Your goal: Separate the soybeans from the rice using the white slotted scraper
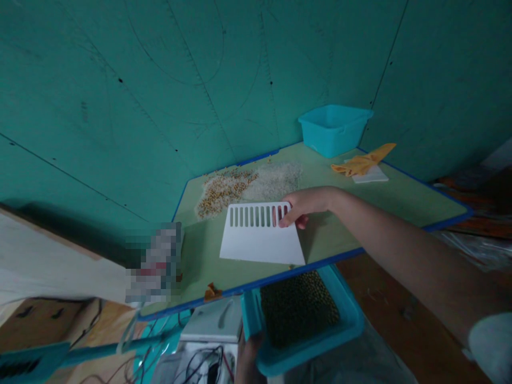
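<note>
**Some in the tub, lots on the table**

You look partway through. A heap of small, dark beans [296, 309] sits in the blue tub [310, 361] at the bottom of the frame. That part seems done. Yellow kernels [220, 194] and pale grains [276, 178] lie spread on the green table [332, 234], just above the middle of the frame. They look like the part that is left.

Your right hand [306, 204] pinches the white scraper [260, 242] by its top right corner, in the middle of the frame. Your thumb is in front, and your fingers curl behind. The scraper's slots are at the top.

Your left hand [248, 354] is at the tub's left side, low in the frame. It is too dark to tell how tightly it grips.
</note>
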Available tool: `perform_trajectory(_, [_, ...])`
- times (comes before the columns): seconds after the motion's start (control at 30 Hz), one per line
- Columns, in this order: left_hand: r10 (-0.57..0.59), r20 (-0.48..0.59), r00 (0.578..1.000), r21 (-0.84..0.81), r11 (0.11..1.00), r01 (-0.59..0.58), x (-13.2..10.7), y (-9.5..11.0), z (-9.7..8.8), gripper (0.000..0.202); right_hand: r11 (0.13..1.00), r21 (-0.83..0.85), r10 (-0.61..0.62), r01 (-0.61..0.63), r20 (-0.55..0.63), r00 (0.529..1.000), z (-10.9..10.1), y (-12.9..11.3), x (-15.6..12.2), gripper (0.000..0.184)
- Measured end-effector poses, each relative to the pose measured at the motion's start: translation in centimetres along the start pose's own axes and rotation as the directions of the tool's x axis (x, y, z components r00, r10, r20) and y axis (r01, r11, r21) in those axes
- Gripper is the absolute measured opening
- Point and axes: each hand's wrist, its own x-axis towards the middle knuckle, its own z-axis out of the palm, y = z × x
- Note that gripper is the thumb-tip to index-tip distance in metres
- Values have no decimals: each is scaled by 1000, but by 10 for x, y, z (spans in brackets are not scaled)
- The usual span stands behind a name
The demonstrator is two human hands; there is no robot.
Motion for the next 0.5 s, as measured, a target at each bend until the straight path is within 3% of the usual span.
perform_trajectory(0.13, [15,-13,1000,11,1000,-15,-2,6,-1,43,1000,-20,-12,14,108,994,3,-1,0,25])
perform_trajectory(0.3, [17,-17,1000,-42,999,-17,-16,4,-4,32,999,16,-30,27,152,988,7,-3,-1,25])
perform_trajectory(0.5, [6,-21,1000,-66,998,-8,-26,3,-5,36,997,46,-62,59,69,996,5,-2,1,23])
